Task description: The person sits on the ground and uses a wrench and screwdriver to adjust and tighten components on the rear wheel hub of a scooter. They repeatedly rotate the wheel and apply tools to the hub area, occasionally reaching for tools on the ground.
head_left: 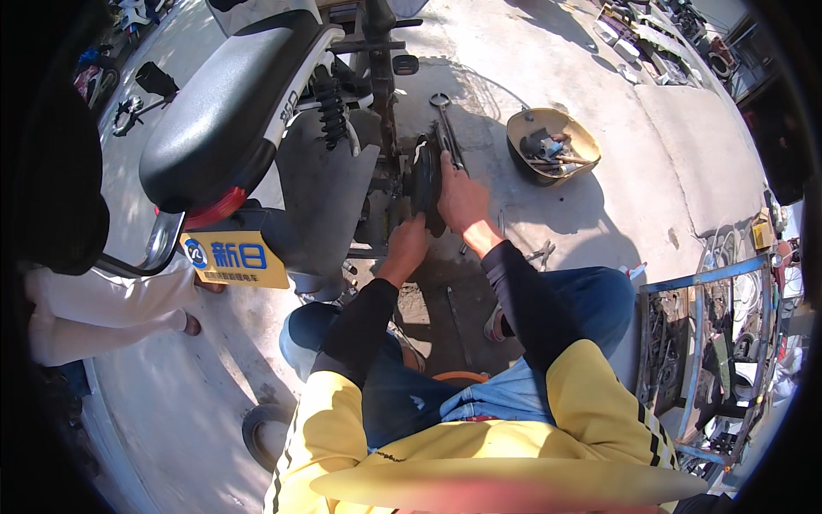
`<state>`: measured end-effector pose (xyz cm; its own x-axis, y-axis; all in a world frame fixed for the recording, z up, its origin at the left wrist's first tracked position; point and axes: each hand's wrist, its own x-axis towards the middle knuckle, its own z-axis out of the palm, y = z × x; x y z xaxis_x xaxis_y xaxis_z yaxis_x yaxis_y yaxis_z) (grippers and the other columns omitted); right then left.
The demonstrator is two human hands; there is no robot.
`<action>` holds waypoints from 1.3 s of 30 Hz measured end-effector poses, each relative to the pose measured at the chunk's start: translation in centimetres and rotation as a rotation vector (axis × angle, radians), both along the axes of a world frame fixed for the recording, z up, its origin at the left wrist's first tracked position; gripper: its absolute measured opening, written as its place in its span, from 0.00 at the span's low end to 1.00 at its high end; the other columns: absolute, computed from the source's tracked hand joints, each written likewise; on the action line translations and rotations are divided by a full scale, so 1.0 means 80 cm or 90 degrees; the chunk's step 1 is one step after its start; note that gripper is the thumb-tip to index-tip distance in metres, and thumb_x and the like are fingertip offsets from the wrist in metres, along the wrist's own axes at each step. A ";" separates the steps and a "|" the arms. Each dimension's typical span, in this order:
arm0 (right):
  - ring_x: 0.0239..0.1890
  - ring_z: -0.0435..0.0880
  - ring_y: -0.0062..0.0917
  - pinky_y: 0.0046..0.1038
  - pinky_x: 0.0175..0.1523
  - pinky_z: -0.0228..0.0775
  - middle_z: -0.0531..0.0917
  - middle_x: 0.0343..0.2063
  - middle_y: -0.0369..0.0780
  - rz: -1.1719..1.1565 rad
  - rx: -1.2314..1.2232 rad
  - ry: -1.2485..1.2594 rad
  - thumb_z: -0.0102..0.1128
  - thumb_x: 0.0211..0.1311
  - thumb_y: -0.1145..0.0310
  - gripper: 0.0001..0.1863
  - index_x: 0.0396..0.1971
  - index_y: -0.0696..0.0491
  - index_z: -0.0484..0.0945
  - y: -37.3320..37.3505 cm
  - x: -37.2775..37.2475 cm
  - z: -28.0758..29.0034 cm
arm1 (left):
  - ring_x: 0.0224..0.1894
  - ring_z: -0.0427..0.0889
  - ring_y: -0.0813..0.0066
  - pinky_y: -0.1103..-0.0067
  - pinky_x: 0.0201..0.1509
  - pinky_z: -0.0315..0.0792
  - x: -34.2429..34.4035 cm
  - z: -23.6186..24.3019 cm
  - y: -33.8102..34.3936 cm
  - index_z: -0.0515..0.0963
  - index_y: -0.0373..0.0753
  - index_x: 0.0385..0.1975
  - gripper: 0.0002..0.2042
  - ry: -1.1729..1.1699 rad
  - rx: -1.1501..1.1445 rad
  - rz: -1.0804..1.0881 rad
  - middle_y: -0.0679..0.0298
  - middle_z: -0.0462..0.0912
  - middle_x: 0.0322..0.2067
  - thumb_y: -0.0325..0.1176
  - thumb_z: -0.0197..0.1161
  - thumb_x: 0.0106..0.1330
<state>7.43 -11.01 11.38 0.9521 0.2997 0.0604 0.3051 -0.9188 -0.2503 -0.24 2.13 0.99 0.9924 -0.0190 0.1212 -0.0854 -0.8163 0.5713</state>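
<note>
Dark round part (423, 184) stands on edge between your two hands. Your left hand (407, 247) has its fingers curled at the part's near edge; your right hand (463, 201) lies along its right side, index finger stretched forward. Can't tell if either set is clamped. Scooter (231, 103): left of the part. Ring wrench (448, 122): just beyond it. Tub (572, 128) with loose pieces: right of it. Metal rack (711, 273): well right, nearer you.
</note>
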 end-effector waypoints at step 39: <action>0.42 0.87 0.49 0.47 0.43 0.80 0.83 0.48 0.51 0.004 0.043 0.015 0.65 0.61 0.63 0.48 0.79 0.52 0.51 -0.005 0.001 -0.001 | 0.43 0.86 0.40 0.51 0.44 0.77 0.027 0.067 -0.014 0.77 0.36 0.40 0.09 0.060 -0.018 0.086 0.46 0.87 0.36 0.36 0.61 0.72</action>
<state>7.55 -11.40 11.31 0.9517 0.3015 0.0584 0.3040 -0.8977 -0.3191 1.89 0.99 6.32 0.9928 0.1172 0.0258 0.0790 -0.8001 0.5946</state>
